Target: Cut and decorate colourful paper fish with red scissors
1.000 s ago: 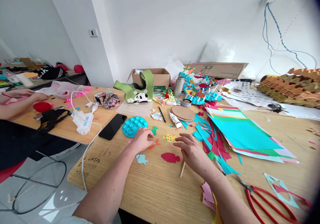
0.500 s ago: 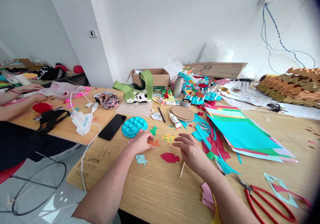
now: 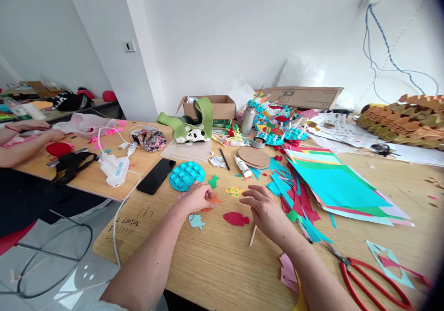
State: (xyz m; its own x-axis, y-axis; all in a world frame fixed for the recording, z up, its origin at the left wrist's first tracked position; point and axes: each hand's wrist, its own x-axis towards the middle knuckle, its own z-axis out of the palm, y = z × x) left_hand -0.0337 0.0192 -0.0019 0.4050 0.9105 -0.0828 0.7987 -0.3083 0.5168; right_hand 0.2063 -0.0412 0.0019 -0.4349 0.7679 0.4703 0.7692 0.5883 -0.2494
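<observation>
My left hand (image 3: 198,197) reaches over the table, its thumb and fingers closed on an orange paper fish (image 3: 215,200). My right hand (image 3: 262,209) hovers palm down, its fingers bent; a thin pale stick (image 3: 253,237) sticks out below it, the upper end hidden by the hand. Around them lie a dark red paper fish (image 3: 236,218), a yellow spotted fish (image 3: 234,191), a light blue fish (image 3: 196,221) and a green fish (image 3: 213,180). A pink fish (image 3: 181,195) is partly hidden by my left hand. Behind it sits a woven blue disc (image 3: 187,176).
Red-handled scissors (image 3: 373,278) and paper scraps (image 3: 288,274) lie at the right front, coloured sheets (image 3: 347,186) farther back. Beyond my hands are a glue bottle (image 3: 243,167) and cardboard discs (image 3: 253,157). A phone (image 3: 156,176) lies left; another person's arms (image 3: 27,147) show beyond.
My left hand has shifted very slightly, and the orange fish under its fingers has turned a little. My right hand and the stick stay in place.
</observation>
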